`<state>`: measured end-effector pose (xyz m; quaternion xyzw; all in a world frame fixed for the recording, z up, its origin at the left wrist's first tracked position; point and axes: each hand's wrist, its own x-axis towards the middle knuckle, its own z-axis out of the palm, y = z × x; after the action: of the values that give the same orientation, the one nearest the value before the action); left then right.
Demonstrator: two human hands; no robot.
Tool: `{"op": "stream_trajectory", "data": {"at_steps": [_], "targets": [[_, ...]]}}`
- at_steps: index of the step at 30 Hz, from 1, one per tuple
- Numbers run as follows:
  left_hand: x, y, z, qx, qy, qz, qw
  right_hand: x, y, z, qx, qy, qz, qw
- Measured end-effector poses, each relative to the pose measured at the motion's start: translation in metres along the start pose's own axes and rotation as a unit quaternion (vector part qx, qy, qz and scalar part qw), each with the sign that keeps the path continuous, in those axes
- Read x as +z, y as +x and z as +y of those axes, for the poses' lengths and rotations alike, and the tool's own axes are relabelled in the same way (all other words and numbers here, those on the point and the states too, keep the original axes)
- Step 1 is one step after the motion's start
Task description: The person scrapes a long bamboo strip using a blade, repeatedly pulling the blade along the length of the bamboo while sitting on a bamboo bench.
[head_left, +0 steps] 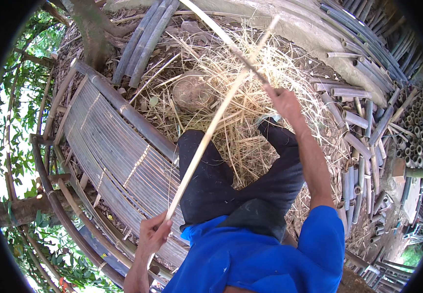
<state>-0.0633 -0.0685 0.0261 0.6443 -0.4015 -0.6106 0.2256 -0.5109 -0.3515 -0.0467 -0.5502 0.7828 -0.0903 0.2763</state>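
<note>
My left hand (154, 233) is closed around the lower end of a long pale bamboo strip (211, 128), which slants up and away to the right between my knees. In my right hand (285, 103) is a knife (251, 67) with a narrow dark blade pointing to the far left. The blade crosses the strip near its far end; whether it touches cannot be told. Most of the handle is hidden in my fist. Another pale strip (206, 20) runs from near the blade's tip to the top edge. Thin bamboo shavings (250, 136) are heaped beneath.
A slatted bamboo bench (109, 136) stands at my left, beside a bamboo railing (57, 205). A round wooden block (193, 92) sits in the shavings. Bamboo poles (143, 41) lie by a tree trunk (94, 39). Cut bamboo pieces (355, 122) are stacked at right.
</note>
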Motion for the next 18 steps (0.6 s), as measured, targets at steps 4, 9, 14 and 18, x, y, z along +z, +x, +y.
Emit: {"op": "stream_trajectory", "data": {"at_steps": [4, 9, 14, 18], "targets": [[-0.027, -0.043, -0.051, -0.039, -0.051, -0.032, 0.997, -0.036, 0.057, 0.062, 0.002, -0.007, 0.113, 0.994], [-0.069, -0.057, -0.105, -0.159, -0.021, -0.079, 0.984, -0.012, 0.047, 0.054, 0.054, 0.347, 0.102, 0.931], [-0.078, -0.026, -0.114, -0.178, 0.080, -0.288, 0.938, 0.051, 0.009, -0.003, 0.002, 0.460, 0.070, 0.885], [-0.004, 0.038, -0.030, -0.030, -0.003, -0.209, 0.977, 0.072, -0.065, -0.074, -0.057, 0.430, -0.062, 0.899]]}}
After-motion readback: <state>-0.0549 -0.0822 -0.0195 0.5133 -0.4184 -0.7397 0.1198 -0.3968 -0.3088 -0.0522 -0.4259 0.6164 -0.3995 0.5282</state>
